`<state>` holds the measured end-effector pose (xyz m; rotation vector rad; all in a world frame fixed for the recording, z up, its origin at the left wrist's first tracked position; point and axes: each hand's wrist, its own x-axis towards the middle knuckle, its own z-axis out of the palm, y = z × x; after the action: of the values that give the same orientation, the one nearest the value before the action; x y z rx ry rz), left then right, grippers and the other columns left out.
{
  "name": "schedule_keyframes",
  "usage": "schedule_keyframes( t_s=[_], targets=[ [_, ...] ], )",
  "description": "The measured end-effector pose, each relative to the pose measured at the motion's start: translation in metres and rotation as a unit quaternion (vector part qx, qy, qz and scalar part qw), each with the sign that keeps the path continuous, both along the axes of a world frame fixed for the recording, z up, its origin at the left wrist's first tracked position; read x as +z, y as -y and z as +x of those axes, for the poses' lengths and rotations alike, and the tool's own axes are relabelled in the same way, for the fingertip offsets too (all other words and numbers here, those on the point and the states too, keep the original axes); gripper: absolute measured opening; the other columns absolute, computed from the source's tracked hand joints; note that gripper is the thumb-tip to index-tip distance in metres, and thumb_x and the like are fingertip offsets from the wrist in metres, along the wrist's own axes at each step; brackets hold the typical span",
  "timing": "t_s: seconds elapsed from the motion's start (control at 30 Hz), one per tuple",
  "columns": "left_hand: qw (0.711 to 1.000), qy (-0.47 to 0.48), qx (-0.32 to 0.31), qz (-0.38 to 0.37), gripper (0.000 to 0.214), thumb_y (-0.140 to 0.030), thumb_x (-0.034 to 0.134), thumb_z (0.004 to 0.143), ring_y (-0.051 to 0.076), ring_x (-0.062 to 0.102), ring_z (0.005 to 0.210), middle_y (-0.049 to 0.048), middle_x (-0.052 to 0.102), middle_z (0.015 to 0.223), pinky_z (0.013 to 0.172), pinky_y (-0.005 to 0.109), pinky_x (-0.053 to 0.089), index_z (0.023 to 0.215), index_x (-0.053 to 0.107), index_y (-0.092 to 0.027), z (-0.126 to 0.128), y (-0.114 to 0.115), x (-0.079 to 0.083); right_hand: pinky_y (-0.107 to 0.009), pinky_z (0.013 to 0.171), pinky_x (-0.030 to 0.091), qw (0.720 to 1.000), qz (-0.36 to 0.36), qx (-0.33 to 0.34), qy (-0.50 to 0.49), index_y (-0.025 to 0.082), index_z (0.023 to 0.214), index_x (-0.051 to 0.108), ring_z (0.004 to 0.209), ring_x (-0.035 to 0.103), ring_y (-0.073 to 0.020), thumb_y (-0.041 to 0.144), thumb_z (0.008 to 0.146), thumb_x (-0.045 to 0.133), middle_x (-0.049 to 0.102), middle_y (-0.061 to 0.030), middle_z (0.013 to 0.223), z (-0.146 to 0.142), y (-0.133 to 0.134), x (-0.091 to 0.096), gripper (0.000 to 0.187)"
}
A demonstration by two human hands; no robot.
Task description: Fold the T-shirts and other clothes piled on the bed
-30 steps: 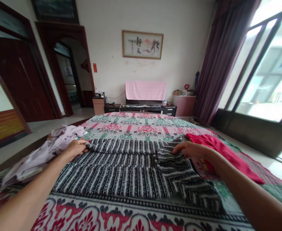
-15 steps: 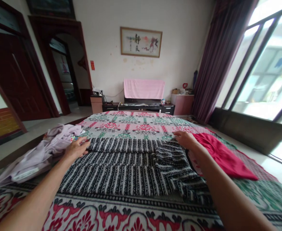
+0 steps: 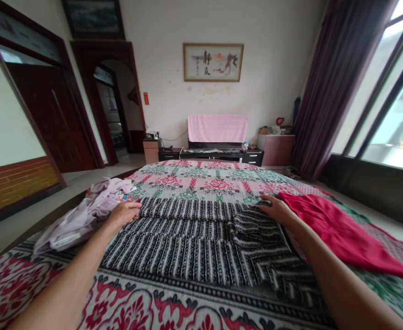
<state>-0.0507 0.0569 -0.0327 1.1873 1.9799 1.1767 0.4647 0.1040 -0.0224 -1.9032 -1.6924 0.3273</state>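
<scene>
A black-and-white striped knit sweater (image 3: 184,250) lies folded across the bed in front of me, in several layers. On its right side a part like a sleeve (image 3: 259,229) is bunched over the body, its stripes running another way. At the far left corner my left hand (image 3: 124,214) has its fingers closed on the knit edge. My right hand (image 3: 275,208) grips the far right corner, thumb and fingers at the fabric. Hand and knit partly hide the fingertips.
A patterned blanket (image 3: 218,183) covers the bed. A pale lilac garment (image 3: 81,213) lies crumpled to the left, and a red cloth (image 3: 345,233) is spread to the right. Beyond stand a low black cabinet (image 3: 253,158) and a screen under a pink cloth (image 3: 218,128).
My view has turned slightly left, so everything sits further right in the picture. Both hands stay at the sweater's far corners; its folds look almost the same.
</scene>
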Motion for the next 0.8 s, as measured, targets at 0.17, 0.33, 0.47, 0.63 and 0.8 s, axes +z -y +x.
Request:
schedule_keyframes(
  t_s=[0.17, 0.33, 0.47, 0.63, 0.8],
  targets=[
    [0.997, -0.076, -0.002, -0.011, 0.028, -0.019, 0.068, 0.061, 0.016, 0.062, 0.055, 0.0008, 0.068, 0.058, 0.046, 0.02, 0.04, 0.088, 0.074, -0.019, -0.015, -0.006, -0.01, -0.03, 0.073, 0.051, 0.999, -0.016, -0.032, 0.014, 0.015, 0.108, 0.067, 0.083, 0.067, -0.025, 0.023, 0.071, 0.064, 0.071, -0.0079, 0.085, 0.004, -0.007, -0.006, 0.038],
    [0.992, -0.121, -0.021, -0.008, 0.022, -0.02, 0.069, 0.061, 0.018, 0.062, 0.06, -0.0008, 0.065, 0.054, 0.054, 0.022, 0.042, 0.081, 0.076, -0.024, -0.025, -0.012, -0.017, -0.034, 0.084, 0.049, 0.992, -0.023, -0.019, 0.12, 0.016, 0.101, 0.068, 0.096, 0.065, -0.0308, 0.022, 0.067, 0.067, 0.071, -0.0115, 0.092, 0.002, -0.005, -0.006, 0.034],
    [0.992, -0.128, -0.014, 0.007, 0.021, -0.019, 0.067, 0.061, 0.019, 0.063, 0.066, -0.0012, 0.065, 0.056, 0.057, 0.023, 0.044, 0.079, 0.076, -0.026, -0.022, -0.009, -0.014, -0.042, 0.082, 0.049, 0.985, -0.006, -0.029, 0.17, 0.014, 0.108, 0.067, 0.098, 0.062, -0.0359, 0.025, 0.068, 0.068, 0.064, -0.0195, 0.107, 0.001, -0.001, 0.001, 0.042],
    [0.98, -0.198, -0.015, 0.027, 0.017, -0.015, 0.066, 0.062, 0.021, 0.064, 0.078, -0.0006, 0.068, 0.064, 0.064, 0.024, 0.046, 0.071, 0.075, -0.027, -0.011, -0.007, -0.001, -0.038, 0.092, 0.045, 0.986, 0.057, 0.07, 0.139, 0.018, 0.111, 0.066, 0.102, 0.061, -0.0289, 0.022, 0.07, 0.065, 0.063, -0.013, 0.116, -0.026, 0.01, 0.021, 0.041],
    [0.976, -0.199, -0.013, 0.088, 0.017, -0.013, 0.065, 0.065, 0.024, 0.064, 0.09, 0.0009, 0.071, 0.073, 0.079, 0.026, 0.047, 0.066, 0.075, -0.027, -0.007, -0.012, 0.004, -0.034, 0.096, 0.042, 0.958, 0.03, 0.261, 0.112, 0.021, 0.1, 0.07, 0.1, 0.061, -0.024, 0.019, 0.074, 0.059, 0.069, -0.0066, 0.108, -0.073, 0.025, 0.023, 0.028]
  ],
)
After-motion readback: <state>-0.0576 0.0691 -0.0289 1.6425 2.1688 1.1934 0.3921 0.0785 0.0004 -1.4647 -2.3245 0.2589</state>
